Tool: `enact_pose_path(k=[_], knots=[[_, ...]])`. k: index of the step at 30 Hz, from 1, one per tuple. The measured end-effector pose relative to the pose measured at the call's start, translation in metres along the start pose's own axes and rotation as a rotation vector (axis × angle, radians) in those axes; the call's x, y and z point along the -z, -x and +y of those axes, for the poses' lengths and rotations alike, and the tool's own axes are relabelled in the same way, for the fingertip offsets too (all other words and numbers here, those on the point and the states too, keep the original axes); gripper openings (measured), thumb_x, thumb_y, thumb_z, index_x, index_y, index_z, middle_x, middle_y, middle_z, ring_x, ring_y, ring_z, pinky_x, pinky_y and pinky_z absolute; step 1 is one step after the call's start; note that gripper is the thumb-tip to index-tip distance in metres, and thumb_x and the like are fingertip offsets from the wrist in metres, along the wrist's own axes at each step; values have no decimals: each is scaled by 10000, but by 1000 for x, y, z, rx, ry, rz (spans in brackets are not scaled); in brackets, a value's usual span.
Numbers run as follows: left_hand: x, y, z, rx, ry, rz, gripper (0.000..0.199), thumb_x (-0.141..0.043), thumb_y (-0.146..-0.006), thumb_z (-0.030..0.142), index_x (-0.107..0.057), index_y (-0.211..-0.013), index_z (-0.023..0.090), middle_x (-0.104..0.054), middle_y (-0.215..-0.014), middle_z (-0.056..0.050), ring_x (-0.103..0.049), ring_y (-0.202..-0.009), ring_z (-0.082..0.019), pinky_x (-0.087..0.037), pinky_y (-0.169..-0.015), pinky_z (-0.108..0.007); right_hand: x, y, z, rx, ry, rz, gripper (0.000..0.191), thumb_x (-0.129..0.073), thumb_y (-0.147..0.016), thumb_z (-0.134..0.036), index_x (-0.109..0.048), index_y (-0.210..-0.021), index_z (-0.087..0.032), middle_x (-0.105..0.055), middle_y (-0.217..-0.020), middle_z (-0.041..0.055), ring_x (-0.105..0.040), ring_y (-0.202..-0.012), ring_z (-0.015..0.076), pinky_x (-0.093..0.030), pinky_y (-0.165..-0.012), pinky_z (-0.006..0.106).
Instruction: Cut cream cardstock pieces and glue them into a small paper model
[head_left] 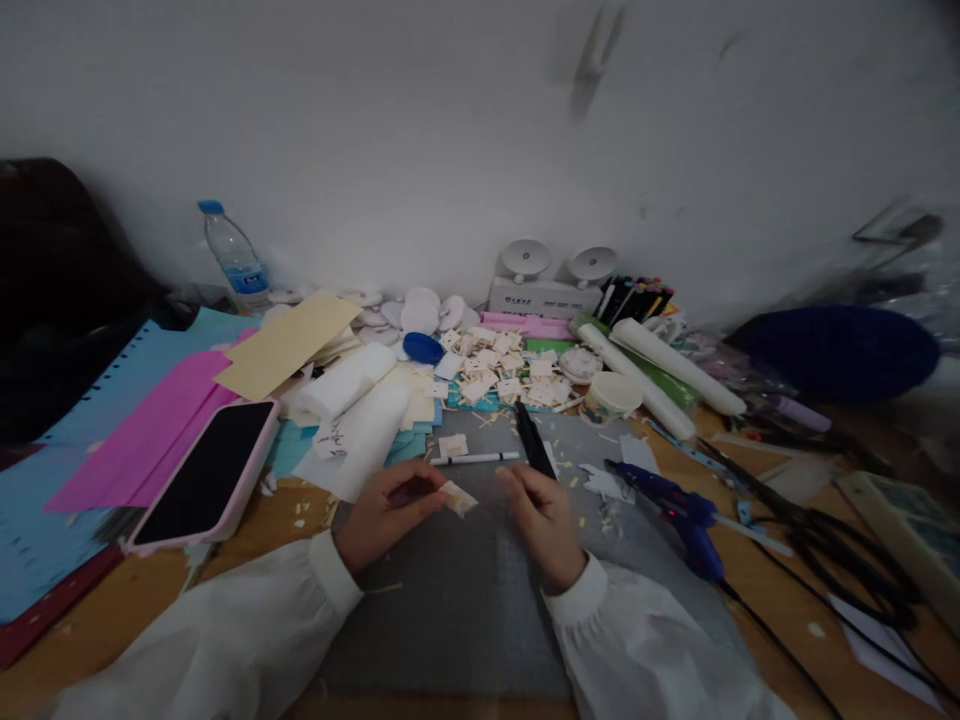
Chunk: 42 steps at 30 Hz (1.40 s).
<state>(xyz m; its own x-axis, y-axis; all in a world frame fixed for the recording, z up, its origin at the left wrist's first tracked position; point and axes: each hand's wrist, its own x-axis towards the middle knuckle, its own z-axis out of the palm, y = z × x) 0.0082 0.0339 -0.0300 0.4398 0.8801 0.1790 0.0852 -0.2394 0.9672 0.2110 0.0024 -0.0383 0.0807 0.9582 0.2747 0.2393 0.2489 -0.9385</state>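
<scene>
Between the thumb and fingers of my left hand (pixel 394 505) is a small cream paper piece (pixel 460 498), held above a grey cutting mat (pixel 457 620). My right hand (pixel 546 520) sits a short way to the right, its thumb and forefinger pinched together; anything in that pinch is too small to make out. A white pen (pixel 476 459) lies just beyond both hands, with another small cream piece (pixel 452 445) near its left end. Beside my right hand lies a black marker-like object (pixel 533 440). Further back is a pile of small cream paper pieces with thin sticks (pixel 487 365).
To the right, a blue glue gun (pixel 686 515) trails its cable near black-handled scissors (pixel 847 560). A phone (pixel 210 470) and coloured sheets (pixel 142 430) lie on the left. A water bottle (pixel 235 255), paper rolls (pixel 679 365) and a tub (pixel 611 395) stand or lie behind.
</scene>
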Motion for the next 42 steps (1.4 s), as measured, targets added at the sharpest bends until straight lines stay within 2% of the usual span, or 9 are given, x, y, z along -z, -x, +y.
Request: enact_pose_path(k=[8, 15, 20, 24, 28, 30, 36, 42], knots=[[3, 13, 11, -174, -181, 2, 113, -615, -834, 249, -656, -813, 145, -661, -911, -89, -635, -879, -182, -523, -794, -318, -7, -2, 6, -34, -150, -104, 287, -521, -859, -468, -505, -753, -202, -431, -640, -43, -404, -558, 104, -329, -504, 223], [0, 32, 20, -286, -281, 52, 63, -626, -811, 178, -681, -800, 150, -675, -907, -94, -651, -882, -178, -528, -794, -307, -19, 3, 9, -70, -292, -247, 305, -587, -804, -496, -518, -738, -206, -490, -623, -43, -449, -537, 103, -364, -494, 223], [-4, 36, 20, -320, -335, 65, 65, -620, -801, 152, -685, -799, 150, -677, -903, -92, -654, -874, -177, -531, -789, -310, -20, 6, 8, -111, -420, -371, 356, -630, -744, -548, -511, -768, -214, -518, -575, -54, -486, -480, 106, -392, -449, 227], [-9, 36, 18, -324, -328, 60, 84, -621, -806, 179, -675, -863, 148, -668, -935, -92, -652, -904, -182, -550, -810, -334, -17, 3, 11, -123, -475, -363, 403, -736, -642, -515, -518, -799, -215, -543, -631, -55, -490, -480, 87, -397, -447, 215], [-13, 37, 17, -326, -323, 24, 252, -667, -784, 226, -637, -1022, 149, -642, -1016, -97, -643, -956, -191, -557, -836, -353, -16, 1, 18, -134, -509, -335, 365, -754, -638, -460, -531, -778, -207, -548, -633, -57, -478, -478, 74, -388, -457, 209], [-15, 38, 16, -325, -348, 21, 284, -686, -777, 243, -631, -1039, 146, -637, -1031, -99, -636, -971, -195, -554, -845, -356, -16, 0, 21, -145, -523, -332, 348, -757, -641, -440, -540, -775, -204, -546, -612, -62, -474, -474, 72, -385, -460, 209], [-13, 36, 17, -375, -524, 40, 213, -672, -804, 256, -648, -983, 141, -658, -986, -99, -639, -862, -177, -550, -770, -314, -16, 0, 26, -183, -539, -339, 344, -768, -620, -426, -552, -756, -195, -553, -577, -63, -477, -467, 75, -384, -456, 212], [-11, 34, 11, -544, -750, 0, 125, -557, -885, 214, -626, -977, 166, -682, -947, -74, -638, -913, -177, -518, -837, -314, -16, -1, 24, -180, -478, -361, 359, -747, -622, -471, -565, -745, -186, -563, -576, -50, -496, -465, 80, -392, -448, 212]])
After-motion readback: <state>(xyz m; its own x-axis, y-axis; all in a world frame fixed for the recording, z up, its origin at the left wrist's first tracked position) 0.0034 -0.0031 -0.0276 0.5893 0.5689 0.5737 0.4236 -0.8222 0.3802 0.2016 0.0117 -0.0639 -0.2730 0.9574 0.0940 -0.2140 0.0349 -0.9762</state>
